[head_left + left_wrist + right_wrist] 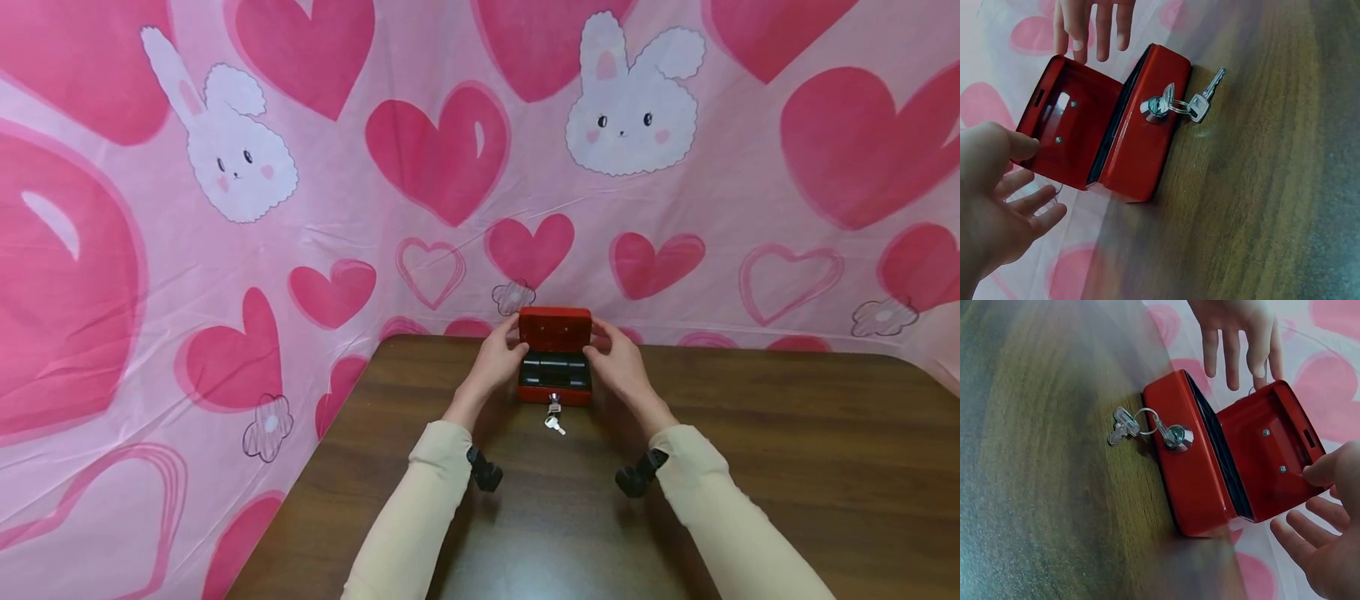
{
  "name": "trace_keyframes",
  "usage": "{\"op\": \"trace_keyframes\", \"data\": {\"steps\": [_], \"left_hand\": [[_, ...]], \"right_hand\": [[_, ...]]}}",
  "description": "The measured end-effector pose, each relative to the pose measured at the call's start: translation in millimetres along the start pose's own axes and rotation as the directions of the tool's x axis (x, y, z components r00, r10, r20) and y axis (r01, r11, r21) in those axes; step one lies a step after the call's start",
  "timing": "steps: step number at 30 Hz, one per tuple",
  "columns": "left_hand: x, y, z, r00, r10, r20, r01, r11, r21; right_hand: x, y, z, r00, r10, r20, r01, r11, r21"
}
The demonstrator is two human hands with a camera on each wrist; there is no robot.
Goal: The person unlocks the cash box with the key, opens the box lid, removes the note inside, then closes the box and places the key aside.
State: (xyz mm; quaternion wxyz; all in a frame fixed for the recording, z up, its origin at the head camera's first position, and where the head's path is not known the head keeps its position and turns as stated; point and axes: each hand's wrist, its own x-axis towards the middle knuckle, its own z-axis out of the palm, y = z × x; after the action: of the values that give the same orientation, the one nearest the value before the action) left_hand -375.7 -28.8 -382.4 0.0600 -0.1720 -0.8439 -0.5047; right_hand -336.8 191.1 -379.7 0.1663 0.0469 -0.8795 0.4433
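A small red cash box [573,394] stands on the wooden table with its lid [555,327] raised upright. Inside, a black tray shows. A key sits in the front lock [1157,107], and a second key [1200,103] hangs from its ring onto the table. My left hand [498,358] is at the lid's left edge with fingers spread, the thumb [1022,147] against the lid. My right hand [615,358] mirrors it on the right side, with its thumb [1316,472] at the lid's rim and its fingers loose behind the lid.
The brown table [750,433] stretches wide to the right and toward me. A pink cloth [225,250] with hearts and rabbits hangs close behind the box and along the left. A black camera mount [486,473] sits on each wrist.
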Motion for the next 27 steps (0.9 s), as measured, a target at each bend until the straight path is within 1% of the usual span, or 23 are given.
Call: {"op": "trace_keyframes", "data": {"steps": [6, 14, 21, 23, 27], "left_hand": [[4.1, -0.6, 1.5, 1.000, -0.007, 0.001, 0.007, 0.999, 0.039], [4.0, -0.9, -0.8, 0.999, -0.021, 0.026, 0.020, 1.000, 0.022], [-2.3, -6.1, -2.3, 1.000, -0.005, 0.017, 0.004, 1.000, 0.014], [-5.0, -8.6, -2.5, 1.000, -0.001, 0.015, 0.001, 1.000, 0.014], [-13.2, -13.2, -3.9, 0.999, -0.010, 0.034, 0.009, 1.000, 0.014]], "right_hand": [[6.1, 5.3, 1.3, 1.000, 0.015, 0.020, -0.014, 1.000, -0.010], [6.0, 8.5, 0.2, 0.999, -0.008, 0.045, 0.008, 1.000, 0.005], [-2.7, 13.5, -0.7, 0.998, -0.025, 0.058, 0.021, 0.997, 0.069], [-5.9, 16.3, -0.2, 0.998, -0.031, 0.062, 0.027, 0.998, 0.065], [-12.4, 21.3, 0.8, 0.995, -0.043, 0.093, 0.039, 0.998, 0.041]]}}
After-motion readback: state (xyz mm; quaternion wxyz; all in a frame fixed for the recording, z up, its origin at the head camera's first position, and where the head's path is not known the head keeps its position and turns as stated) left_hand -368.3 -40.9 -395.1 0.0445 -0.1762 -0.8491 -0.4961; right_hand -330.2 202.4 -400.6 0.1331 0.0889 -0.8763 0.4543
